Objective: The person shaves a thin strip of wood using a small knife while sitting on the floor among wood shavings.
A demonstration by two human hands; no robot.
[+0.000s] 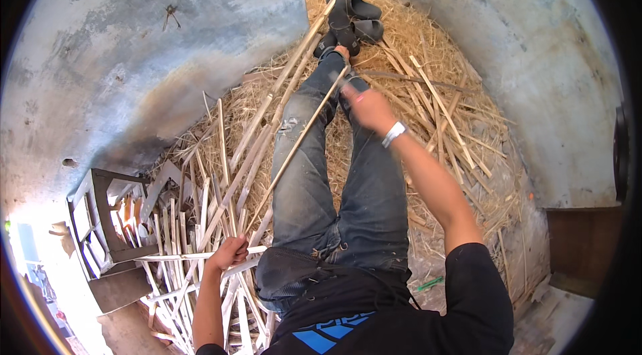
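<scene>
A long, thin wooden strip [301,139], perhaps split bamboo, slants across my outstretched legs in jeans [368,188]. Its lower end runs into my left hand [231,252], whose fingers are closed round it beside my hip. Near the strip's upper end, above my shins, is my right hand [372,110], with a white band [394,133] on the wrist. The right fingers look curled but are blurred by motion. A grey smear beside them could be a tool, which I cannot make out.
Several pale strips [180,234] lie heaped at my left, by a dark frame [110,214]. More sticks [441,111] lie on straw shavings [408,27] at the right. Worn walls [535,54] stand on both sides. Black clogs [358,10] are at my feet; a green object [430,283] lies right.
</scene>
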